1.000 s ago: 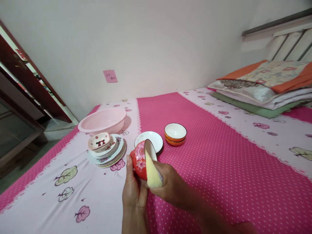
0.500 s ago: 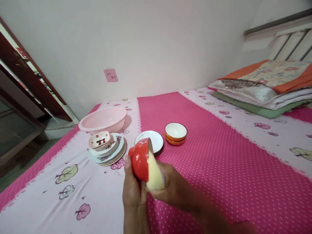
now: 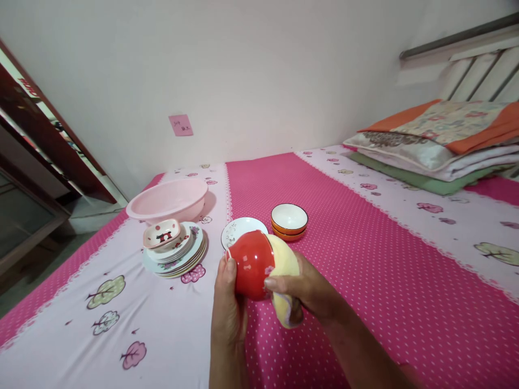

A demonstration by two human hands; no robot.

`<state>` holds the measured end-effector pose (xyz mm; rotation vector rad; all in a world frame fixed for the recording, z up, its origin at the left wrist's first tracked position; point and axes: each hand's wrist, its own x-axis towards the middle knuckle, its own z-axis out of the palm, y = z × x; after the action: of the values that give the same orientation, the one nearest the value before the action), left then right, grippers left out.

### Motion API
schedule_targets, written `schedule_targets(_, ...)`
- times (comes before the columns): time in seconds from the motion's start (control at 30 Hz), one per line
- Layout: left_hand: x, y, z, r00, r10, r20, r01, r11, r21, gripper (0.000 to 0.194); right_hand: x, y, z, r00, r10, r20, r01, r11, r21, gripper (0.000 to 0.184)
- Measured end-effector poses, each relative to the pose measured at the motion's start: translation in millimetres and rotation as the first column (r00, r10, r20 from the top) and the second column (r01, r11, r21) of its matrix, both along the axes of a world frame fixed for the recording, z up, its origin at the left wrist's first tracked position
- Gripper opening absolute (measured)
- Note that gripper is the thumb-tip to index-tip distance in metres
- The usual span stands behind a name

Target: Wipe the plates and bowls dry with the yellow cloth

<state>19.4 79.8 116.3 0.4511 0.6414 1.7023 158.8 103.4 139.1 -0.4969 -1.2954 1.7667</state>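
A glossy red bowl [image 3: 252, 267] is held up between my hands, its base toward the left and its opening turned to the right. My left hand [image 3: 227, 302] is closed on the base side of the bowl. With my right hand [image 3: 298, 289] I grip a pale yellow cloth [image 3: 286, 262], which wraps over the rim; my thumb presses on the bowl's outside. The bowl's inside is hidden. Just behind it lies a white plate [image 3: 239, 228] with a floral print, partly covered by the bowl. Orange bowls [image 3: 288, 229] with white insides stand stacked to its right.
On the left, a stack of plates [image 3: 194, 254] carries a small patterned dish [image 3: 161, 235]. A pink basin [image 3: 170, 202] sits behind them. Folded bedding [image 3: 438, 146] is piled at the right, on the pink bedspread [image 3: 365, 259]. A wall [image 3: 259, 81] closes off the back.
The red bowl has turned so that more of its outside faces me. My right hand and the cloth have shifted right and up around the rim, thumb now on the outside.
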Motion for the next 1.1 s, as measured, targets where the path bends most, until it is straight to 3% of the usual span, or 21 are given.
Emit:
schedule_targets(0.1,-4,4,-0.9,0.983,0.146,0.113,-0.133,0.984,-0.121,0.028,-7,-7,-1.2,0.976,0.049,0.214,-0.053,0.998,0.016,0.03)
schedule_targets(0.23,-5,8,3.0,0.94,0.202,0.276,-0.116,0.948,-0.296,0.03,-14,-8,-4.0,0.919,-0.077,0.386,-0.034,0.961,0.273,0.024)
schedule_targets(0.33,0,7,7.3,0.942,0.118,0.315,-0.024,0.957,-0.289,0.038,-8,-3,-2.9,0.957,-0.024,0.291,-0.017,0.99,0.137,0.022)
schedule_targets(0.4,2,7,7.5,0.942,0.01,0.335,0.075,0.968,-0.24,0.048,2,2,-0.4,0.982,0.002,0.187,-0.008,1.0,0.029,0.034)
schedule_targets(0.53,-1,10,-5.4,0.888,-0.146,0.436,0.24,0.956,-0.17,0.046,22,8,0.8,0.999,0.024,0.047,-0.026,0.999,0.042,0.056)
schedule_targets(0.67,-15,13,-22.2,0.854,-0.145,0.5,0.263,0.949,-0.175,0.04,29,13,-6.2,0.979,0.115,0.166,-0.119,0.993,0.014,0.049)
schedule_targets(0.73,-22,11,-21.6,0.881,-0.073,0.467,0.208,0.947,-0.245,0.037,29,17,-8.0,0.974,0.074,0.215,-0.077,0.997,0.008,0.04)
schedule_targets(0.8,-27,8,-13.8,0.932,0.09,0.352,0.028,0.948,-0.317,0.029,31,20,-6.6,0.975,-0.091,0.203,0.085,0.996,0.041,0.036)
schedule_targets(0.87,-28,3,-3.1,0.937,0.339,0.084,-0.289,0.887,-0.362,0.018,35,22,-2.3,0.939,-0.288,0.189,0.276,0.957,0.087,0.039)
schedule_targets(0.93,-25,-1,4.5,0.804,0.502,-0.319,-0.591,0.737,-0.328,0.021,38,19,3.5,0.89,-0.399,0.22,0.377,0.916,0.136,0.046)
schedule_targets(1.0,-21,-4,6.1,0.576,0.491,-0.654,-0.754,0.629,-0.192,0.041,35,10,9.6,0.873,-0.406,0.272,0.37,0.913,0.175,0.053)
schedule_targets(1.07,-17,-6,2.2,0.409,0.438,-0.801,-0.783,0.619,-0.061,0.053,26,-2,14.8,0.879,-0.374,0.295,0.294,0.913,0.282,0.069)
schedule_targets(1.1,-16,-7,-0.9,0.375,0.43,-0.821,-0.771,0.636,-0.019,0.054,20,-9,16.7,0.882,-0.357,0.309,0.231,0.897,0.376,0.078)
